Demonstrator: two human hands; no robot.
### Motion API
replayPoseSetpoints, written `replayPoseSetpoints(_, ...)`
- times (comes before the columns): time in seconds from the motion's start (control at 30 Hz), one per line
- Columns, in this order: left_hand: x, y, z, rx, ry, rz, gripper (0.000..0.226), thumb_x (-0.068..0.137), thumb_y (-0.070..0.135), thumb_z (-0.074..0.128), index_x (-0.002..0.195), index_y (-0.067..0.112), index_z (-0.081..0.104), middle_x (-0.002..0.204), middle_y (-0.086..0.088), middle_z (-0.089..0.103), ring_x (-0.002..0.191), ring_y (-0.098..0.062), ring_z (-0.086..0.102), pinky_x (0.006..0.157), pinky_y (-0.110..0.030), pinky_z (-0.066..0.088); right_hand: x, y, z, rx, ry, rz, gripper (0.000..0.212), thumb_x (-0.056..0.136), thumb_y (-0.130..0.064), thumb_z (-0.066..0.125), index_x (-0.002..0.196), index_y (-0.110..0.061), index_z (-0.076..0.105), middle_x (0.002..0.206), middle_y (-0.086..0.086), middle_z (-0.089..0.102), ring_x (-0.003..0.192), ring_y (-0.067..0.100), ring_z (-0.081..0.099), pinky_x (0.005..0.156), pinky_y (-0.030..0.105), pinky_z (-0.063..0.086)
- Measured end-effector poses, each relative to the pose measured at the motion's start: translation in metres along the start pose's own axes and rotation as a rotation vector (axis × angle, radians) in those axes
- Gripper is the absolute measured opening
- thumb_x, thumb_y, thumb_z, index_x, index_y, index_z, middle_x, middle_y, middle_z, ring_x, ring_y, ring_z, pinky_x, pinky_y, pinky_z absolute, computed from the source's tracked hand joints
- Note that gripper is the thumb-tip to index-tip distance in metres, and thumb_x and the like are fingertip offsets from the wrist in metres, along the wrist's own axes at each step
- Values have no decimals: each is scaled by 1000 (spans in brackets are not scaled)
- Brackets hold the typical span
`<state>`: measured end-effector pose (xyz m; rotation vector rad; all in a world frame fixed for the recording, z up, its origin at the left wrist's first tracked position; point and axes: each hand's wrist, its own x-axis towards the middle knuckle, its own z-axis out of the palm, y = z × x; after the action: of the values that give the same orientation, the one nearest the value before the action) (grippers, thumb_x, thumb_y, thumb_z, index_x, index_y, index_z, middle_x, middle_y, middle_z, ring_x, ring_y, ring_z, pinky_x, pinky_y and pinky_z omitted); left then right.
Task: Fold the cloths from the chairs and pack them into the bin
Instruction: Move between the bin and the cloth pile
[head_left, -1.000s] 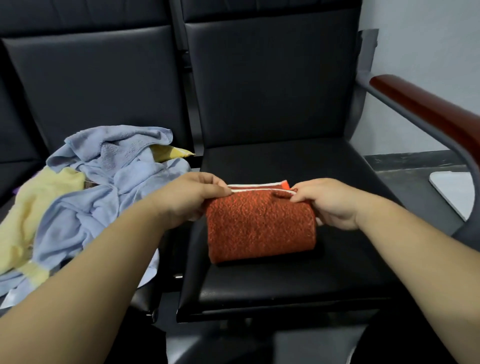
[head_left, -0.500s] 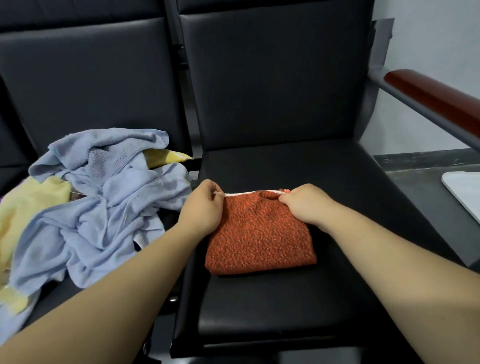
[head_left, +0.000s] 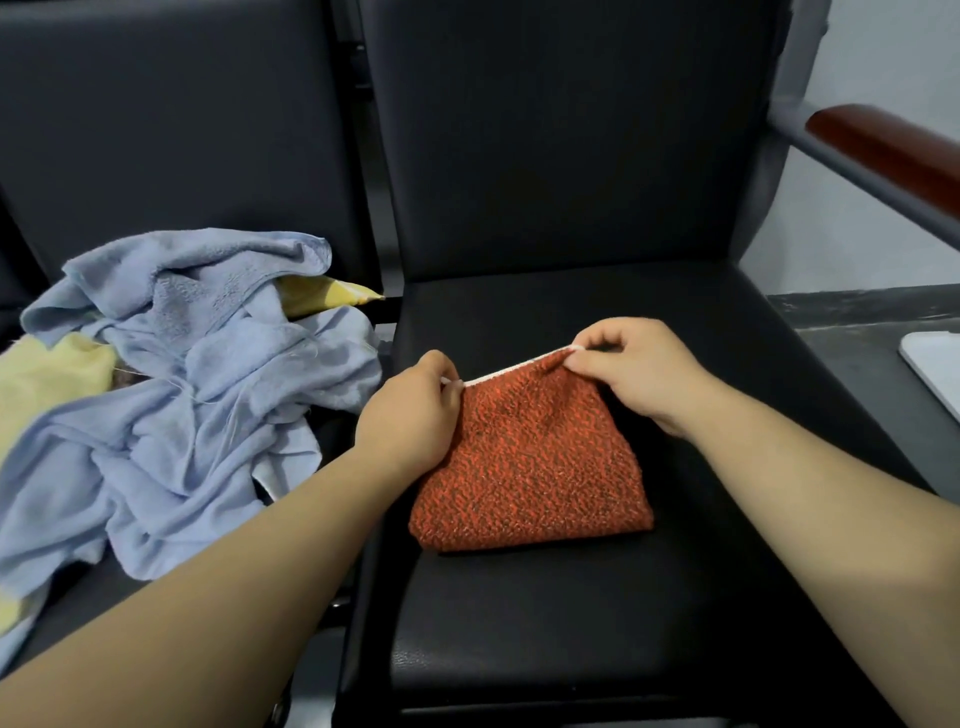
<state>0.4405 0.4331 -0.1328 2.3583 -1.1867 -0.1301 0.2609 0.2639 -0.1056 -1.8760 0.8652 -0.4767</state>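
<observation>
A folded orange-red cloth (head_left: 530, 467) with a white hem lies on the black seat of the right chair (head_left: 571, 613). My left hand (head_left: 410, 410) pinches the hem at its far left corner. My right hand (head_left: 634, 364) pinches the far right corner and holds it a little above the seat, so the hem slants up to the right. A heap of unfolded light blue cloths (head_left: 197, 395) lies on the left chair, with a yellow cloth (head_left: 47, 374) under it. No bin shows in this view.
Both chairs have tall black backrests (head_left: 571, 130). A red-brown armrest (head_left: 893, 145) on a grey metal bar juts out at the upper right. A white flat object (head_left: 935, 364) lies on the dark floor at the right edge.
The cloth's far edge came down onto the seat, then my right hand raised its corner up and to the right. My left hand stayed on the left corner. The view moved closer.
</observation>
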Motion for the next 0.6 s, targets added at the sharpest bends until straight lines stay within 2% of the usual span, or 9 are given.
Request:
replayPoseSetpoints(0.07, 0, 1, 0, 3, -2, 0, 13, 102, 38, 48, 99, 27, 54, 97, 10, 67, 90, -18, 63, 71, -36, 47, 0, -6, -2, 240, -63, 84, 15, 94, -13, 72, 81, -20, 75, 69, -8, 69, 63, 4, 60, 58, 18, 46)
replayPoseSetpoints(0.13, 0, 2, 1, -7, -4, -8, 15, 102, 39, 48, 98, 27, 55, 92, 13, 64, 88, -16, 63, 71, -36, 48, 2, -7, -4, 403, -150, 145, 18, 98, -9, 65, 85, -17, 73, 63, -6, 60, 54, 4, 47, 50, 18, 35)
replayPoseSetpoints(0.23, 1, 1, 2, -15, 0, -21, 16, 102, 40, 48, 96, 26, 53, 89, 12, 64, 85, -16, 62, 70, -36, 47, 6, -5, -6, 527, -278, 198, 17, 102, -10, 58, 92, -12, 71, 65, -5, 52, 51, 4, 35, 47, 19, 24)
replayPoseSetpoints(0.37, 1, 1, 4, 20, 18, -8, 21, 103, 42, 45, 95, 23, 48, 82, 7, 61, 78, -20, 59, 65, -37, 42, 10, -5, -7, 494, -257, 277, 21, 103, -10, 56, 94, -13, 74, 65, -5, 53, 51, 4, 35, 49, 20, 29)
replayPoseSetpoints(0.5, 1, 0, 4, 26, 20, -13, 22, 103, 43, 44, 94, 22, 45, 78, 6, 59, 76, -22, 59, 63, -37, 41, 11, -6, -12, 411, -304, 370, 22, 104, -16, 54, 106, -17, 76, 71, -8, 61, 59, 3, 47, 60, 22, 35)
replayPoseSetpoints(0.6, 2, -1, 4, 24, 17, -9, 22, 103, 43, 44, 95, 23, 45, 80, 6, 60, 77, -20, 60, 65, -38, 45, 10, -7, -16, 280, -260, 371, 20, 107, -27, 54, 93, -21, 67, 81, -6, 64, 78, 8, 56, 68, 26, 39)
